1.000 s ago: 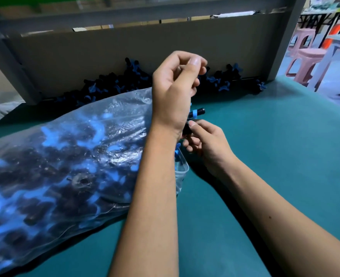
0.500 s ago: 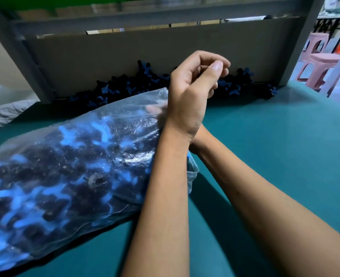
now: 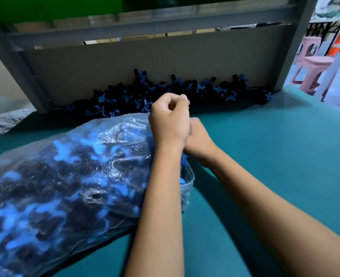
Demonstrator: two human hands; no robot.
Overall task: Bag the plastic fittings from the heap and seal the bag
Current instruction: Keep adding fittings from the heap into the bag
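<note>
Clear plastic is what we see first — one large bag [image 3: 69, 182], lying on its side on the left of the table [image 3: 275, 152], stuffed with black and blue fittings, far too many for us to count. Its open mouth faces right, just below our two hands. Our left hand [image 3: 170, 122] is raised above the mouth with its fingers curled in and thumb against fingertips; it seems to pinch the bag's upper edge, though the film there is too faint for us to be sure. Our right hand [image 3: 198, 137] sits tucked behind and under the left wrist at the mouth of the bag, its fingers hidden, so we cannot tell what it holds, if anything. One heap of fittings [image 3: 165, 90] — again black and blue, uncounted — lies along the far edge of the table against a brown board [image 3: 145, 62], which is framed by a grey metal rack [image 3: 25, 66]. Teal covering spreads across the whole table. Off to the right we count two pink stools [image 3: 313, 62] and something orange behind them.
</note>
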